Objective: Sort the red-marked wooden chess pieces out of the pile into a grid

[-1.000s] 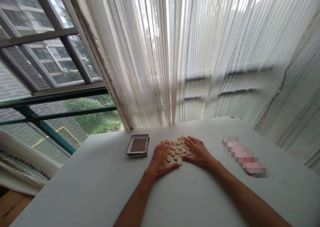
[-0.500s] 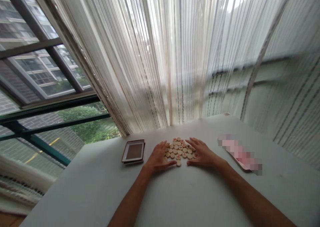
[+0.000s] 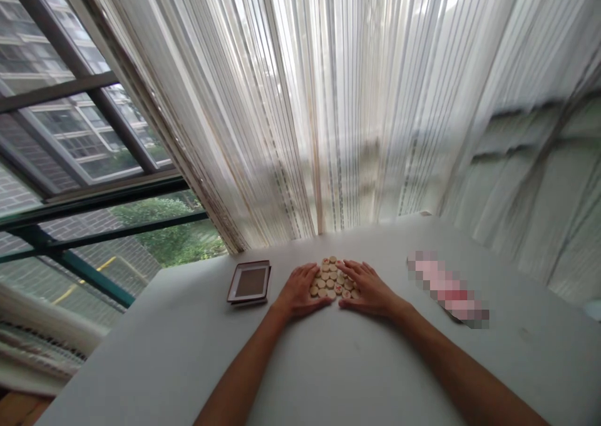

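Round wooden Chinese chess pieces (image 3: 330, 276), several with red characters, lie flat on the white table (image 3: 300, 370) in a tight cluster. My left hand (image 3: 299, 293) rests along the cluster's left side, fingers stretched forward and thumb pointing inward at the near edge. On the other side, my right hand (image 3: 370, 293) lies with fingers extended over the right-hand pieces, its thumb near the front. Both hands touch the outer pieces without gripping any. The right hand hides some of the pieces.
Left of the hands sits a flat square box (image 3: 251, 282) with a dark reddish rim. A pink, pixelated long object (image 3: 446, 288) lies at the right. Behind the table hangs a striped sheer curtain (image 3: 319, 101), with a window (image 3: 94, 126) at the left.
My right hand has moved left, towards my left hand, and now covers more of the pieces. The cluster has become narrower, and its near piece is no longer sticking out in front.
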Demonstrator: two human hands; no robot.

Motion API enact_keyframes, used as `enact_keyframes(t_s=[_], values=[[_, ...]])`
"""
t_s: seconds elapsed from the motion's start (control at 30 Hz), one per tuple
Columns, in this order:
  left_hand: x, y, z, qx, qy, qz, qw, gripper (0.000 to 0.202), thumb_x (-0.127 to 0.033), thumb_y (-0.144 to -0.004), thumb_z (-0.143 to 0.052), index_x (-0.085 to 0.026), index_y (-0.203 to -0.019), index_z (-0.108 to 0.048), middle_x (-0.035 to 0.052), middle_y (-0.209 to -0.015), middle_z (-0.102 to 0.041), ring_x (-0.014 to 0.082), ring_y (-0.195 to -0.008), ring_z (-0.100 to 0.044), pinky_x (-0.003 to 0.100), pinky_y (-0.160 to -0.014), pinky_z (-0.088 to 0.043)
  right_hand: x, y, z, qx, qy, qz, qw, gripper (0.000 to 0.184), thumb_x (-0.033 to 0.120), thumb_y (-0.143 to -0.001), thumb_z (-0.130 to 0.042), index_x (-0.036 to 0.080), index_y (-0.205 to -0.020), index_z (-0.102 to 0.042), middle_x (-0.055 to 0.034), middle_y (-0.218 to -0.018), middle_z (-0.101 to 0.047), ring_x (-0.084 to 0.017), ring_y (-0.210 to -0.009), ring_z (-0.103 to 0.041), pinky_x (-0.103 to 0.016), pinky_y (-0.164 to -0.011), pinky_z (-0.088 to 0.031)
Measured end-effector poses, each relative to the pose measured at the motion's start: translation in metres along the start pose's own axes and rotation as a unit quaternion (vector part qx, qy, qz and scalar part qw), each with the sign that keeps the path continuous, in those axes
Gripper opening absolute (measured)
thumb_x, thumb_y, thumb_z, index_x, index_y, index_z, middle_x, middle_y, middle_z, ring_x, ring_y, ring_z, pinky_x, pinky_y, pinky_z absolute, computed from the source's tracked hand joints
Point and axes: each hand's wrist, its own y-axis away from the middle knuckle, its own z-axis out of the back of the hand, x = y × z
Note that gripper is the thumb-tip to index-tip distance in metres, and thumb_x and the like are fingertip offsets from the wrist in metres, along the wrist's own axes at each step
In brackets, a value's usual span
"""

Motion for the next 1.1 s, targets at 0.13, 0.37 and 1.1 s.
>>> enact_keyframes(t_s=[0.13,0.37,1.1], values=[[0.006,-0.005,0.003,0.013,-0.013,0.008,1.0,0.087,-0.076,-0.073,-0.058,-0.021,-0.14,-0.046,0.0126,-0.143,-0.05,0.0309,-0.132,-0.045,0.046,-0.115,-0.031,-0.002,-0.001,0.0,-0.011,-0.019,0.01,1.0,0.094,0.068,-0.073,-0.068,0.032,-0.151,-0.031,-0.0109,-0.152,-0.04,-0.033,-0.141,-0.033,-0.056,-0.117,-0.017],[0.004,-0.03,0.009,0.05,-0.023,-0.005,0.998,0.098,-0.078,-0.07,-0.059,-0.021,-0.147,-0.036,0.0133,-0.152,-0.041,0.0313,-0.14,-0.036,0.046,-0.117,-0.028,-0.012,0.002,0.006,-0.029,-0.052,-0.004,0.998,0.097,0.067,-0.068,-0.073,0.031,-0.15,-0.035,-0.0125,-0.153,-0.037,-0.035,-0.139,-0.035,-0.052,-0.114,-0.029],[-0.042,-0.044,-0.01,0.035,0.017,-0.028,0.999,0.071,-0.068,-0.081,-0.058,-0.028,-0.139,-0.047,0.0073,-0.14,-0.053,0.0278,-0.131,-0.046,0.044,-0.114,-0.034,-0.048,0.01,0.021,-0.071,-0.084,-0.034,0.993,0.057,0.054,-0.083,-0.065,0.024,-0.131,-0.059,-0.0103,-0.13,-0.063,-0.029,-0.123,-0.055,-0.045,-0.107,-0.042]])
